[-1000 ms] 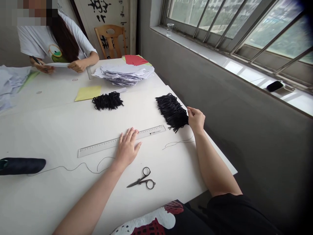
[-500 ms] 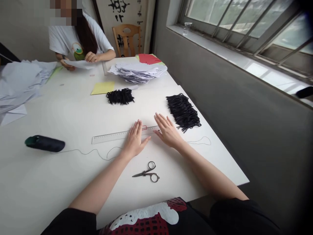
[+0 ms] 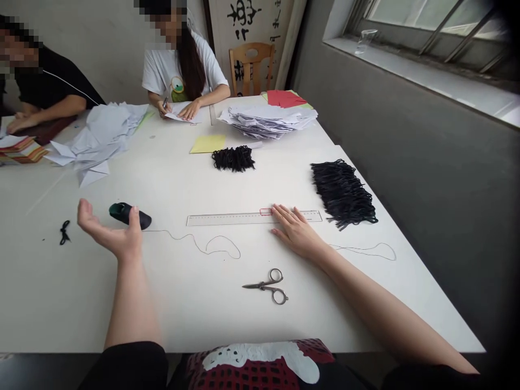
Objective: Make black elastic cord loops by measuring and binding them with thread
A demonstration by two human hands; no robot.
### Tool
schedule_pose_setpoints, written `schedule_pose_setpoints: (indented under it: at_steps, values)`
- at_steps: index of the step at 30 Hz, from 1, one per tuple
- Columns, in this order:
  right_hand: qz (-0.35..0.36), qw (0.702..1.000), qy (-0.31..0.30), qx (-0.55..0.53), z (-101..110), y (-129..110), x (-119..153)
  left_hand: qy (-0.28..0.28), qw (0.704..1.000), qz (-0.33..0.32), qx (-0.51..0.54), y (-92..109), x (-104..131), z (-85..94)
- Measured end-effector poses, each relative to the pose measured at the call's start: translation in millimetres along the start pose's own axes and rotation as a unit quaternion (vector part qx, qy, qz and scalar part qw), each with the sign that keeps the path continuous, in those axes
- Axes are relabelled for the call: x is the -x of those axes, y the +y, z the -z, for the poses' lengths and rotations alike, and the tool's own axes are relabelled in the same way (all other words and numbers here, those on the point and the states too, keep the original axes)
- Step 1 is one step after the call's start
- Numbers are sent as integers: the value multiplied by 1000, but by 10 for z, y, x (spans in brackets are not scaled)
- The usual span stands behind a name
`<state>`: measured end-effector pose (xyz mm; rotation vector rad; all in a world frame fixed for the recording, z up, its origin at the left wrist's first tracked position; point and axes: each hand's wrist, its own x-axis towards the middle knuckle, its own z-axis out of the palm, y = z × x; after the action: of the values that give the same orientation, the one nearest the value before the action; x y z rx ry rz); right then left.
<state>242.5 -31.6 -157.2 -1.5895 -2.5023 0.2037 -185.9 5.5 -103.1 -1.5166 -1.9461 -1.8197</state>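
My left hand (image 3: 116,230) is raised at the left, palm turned up and fingers apart, with nothing in it. Just behind it lies a spool of dark thread (image 3: 143,219) with a green inside, partly hidden by my thumb. Its loose thread (image 3: 174,237) curls rightward over the table. My right hand (image 3: 294,230) lies flat with fingers stretched out, touching the right part of a clear ruler (image 3: 227,219). A small red rectangle (image 3: 265,212) shows beside its fingertips. In front of the ruler lie metal scissors (image 3: 266,285), blades pointing left.
Black cord bundles (image 3: 343,192) lie at the right, and a smaller bundle (image 3: 233,158) lies behind the ruler. Beyond are a yellow pad (image 3: 207,144) and a paper stack (image 3: 266,120). Two other people sit across the table, one writing. A small black knotted cord (image 3: 64,233) lies far left.
My left hand has left the ruler and swung left, up to the spool. My right hand has settled flat on the ruler. The view has turned left; the person opposite now holds a pen.
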Motion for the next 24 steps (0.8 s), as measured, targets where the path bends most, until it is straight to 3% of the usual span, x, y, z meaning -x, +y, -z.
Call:
schedule_pose_setpoints:
  at_steps: [3,6,9,11,12,14,16,17,19,21,24]
  values:
    - [6,1000,8,-4,-28,3,10,-6,987,88,138,-213,-45,-20]
    - [7,1000,21,-18,-16,8,15,-19,943,220,251,-260,-44,-162]
    - [-4,995,77,-69,118,-70,-44,35,896,293,332,-90,-37,-283]
    - [-6,981,119,-151,268,-233,-150,45,837,365,406,154,-8,-318]
    - [-2,970,125,-210,344,-357,-223,40,784,422,454,305,18,-322]
    - [19,931,70,-358,457,-678,-400,16,676,520,522,630,90,-312]
    - [67,878,9,-475,478,-1050,-585,-21,591,578,563,930,171,-289]
    - [95,848,-9,-521,452,-1231,-668,-36,562,595,574,1052,206,-275]
    - [115,797,-7,-592,352,-1533,-798,-40,537,609,582,1218,256,-244]
    - [112,755,-27,-646,241,-1723,-866,-18,534,606,590,1283,272,-206]
    - [93,727,-139,-666,174,-1811,-856,9,525,603,601,1255,259,-144]
